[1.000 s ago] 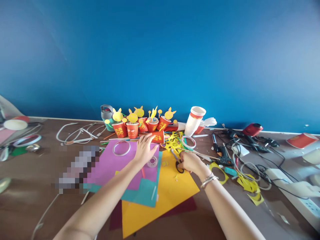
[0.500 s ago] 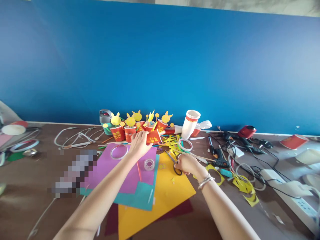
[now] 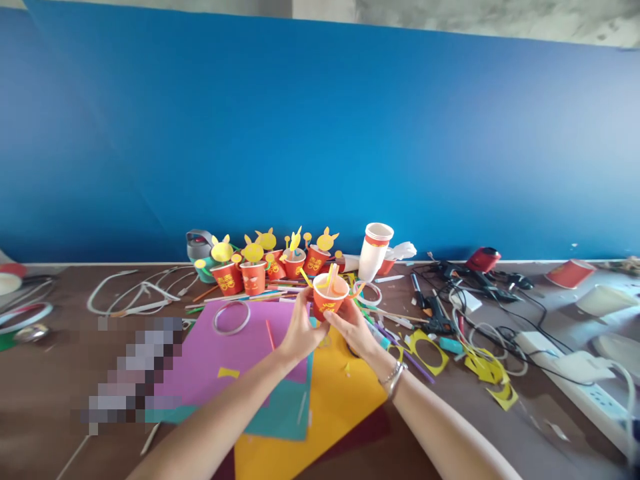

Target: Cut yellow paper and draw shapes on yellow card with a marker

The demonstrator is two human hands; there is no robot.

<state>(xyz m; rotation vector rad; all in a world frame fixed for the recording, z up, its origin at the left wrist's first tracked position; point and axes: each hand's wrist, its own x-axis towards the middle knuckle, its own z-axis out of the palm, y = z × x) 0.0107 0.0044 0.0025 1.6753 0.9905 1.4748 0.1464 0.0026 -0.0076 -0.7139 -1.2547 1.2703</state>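
Observation:
Between my hands, a red paper cup (image 3: 326, 308) is held upright above the coloured paper, its white inside facing me. Pale sticks or straws stand in it, and yellow and orange strips poke out at its sides. My left hand (image 3: 301, 333) wraps the cup's left side. On the right side, my right hand (image 3: 356, 328) grips it with the thumb at the front. Behind stand several red paper cups (image 3: 229, 279) with yellow, eared paper heads (image 3: 253, 251) on top. Purple paper (image 3: 200, 353) and orange-yellow paper (image 3: 320, 400) lie beneath my hands.
A tall stack of white cups (image 3: 373, 257) stands at the back. To the right lie a glue gun (image 3: 439, 319), yellow paper scraps (image 3: 429, 353), tangled cables and a white power strip (image 3: 570, 373). A blue panel (image 3: 300, 133) closes off the far side.
My left hand has brought the cup nearer and turned it upright. My right hand has let go of the scissors and taken hold of the cup. A yellow scrap now shows on the purple paper.

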